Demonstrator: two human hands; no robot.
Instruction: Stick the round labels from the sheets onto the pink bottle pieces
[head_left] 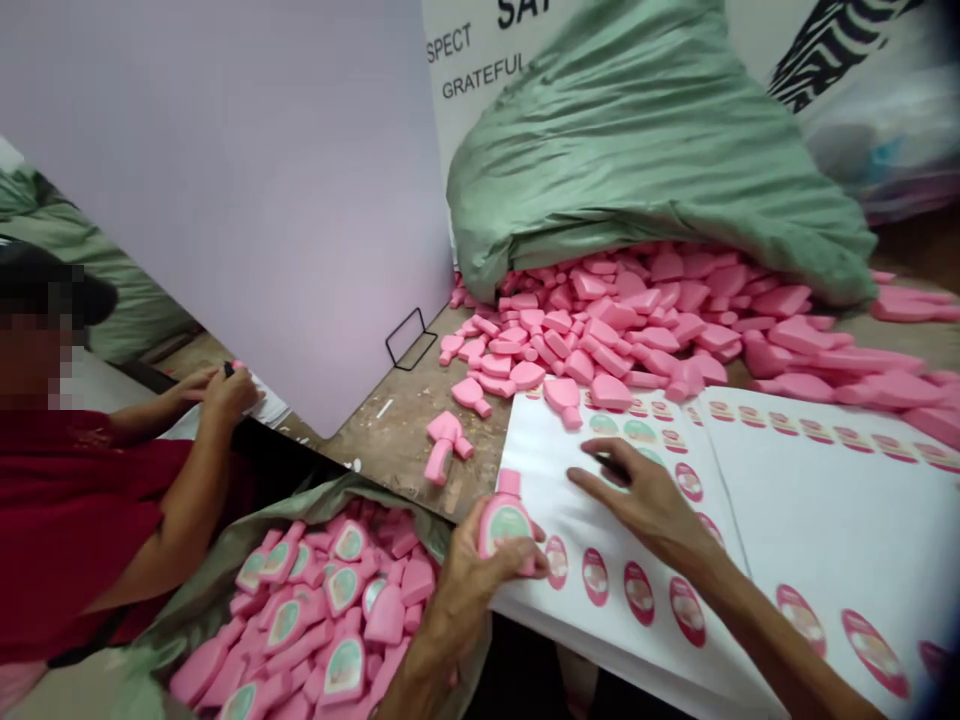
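Holding pink bottle (pixel 504 508) in left hand (pixel 469 575), cap up, leaning a bit; fingers wrapped round the side and behind, thumb over the lower part of the green label (pixel 508 528) on its face. Located at the front edge of the table (pixel 397 420), just beside the near-left corner of the label sheet (pixel 551 480).

With right hand (pixel 646 490): poised over the sheet, thumb and forefinger tips parted. Dark sliver (pixel 613 470) by the fingers; can't tell if gripped, or what.

For a good result, as a judgement: square label to neck, press middle first, then rub outward to the rim to avoid bubbles and lifted edges. Grip by sides, off the print. Handle labels by rim only. Don't drag wrist over red oval labels (pixel 639 592) along the sheet's front edge. Watch loose bottles (pixel 564 398) overlapping the sheet's far edge; nudge clear for access. Check centring against labelled bottles (pixel 345 665) in open sack (pixel 161 660) below the table's front edge.
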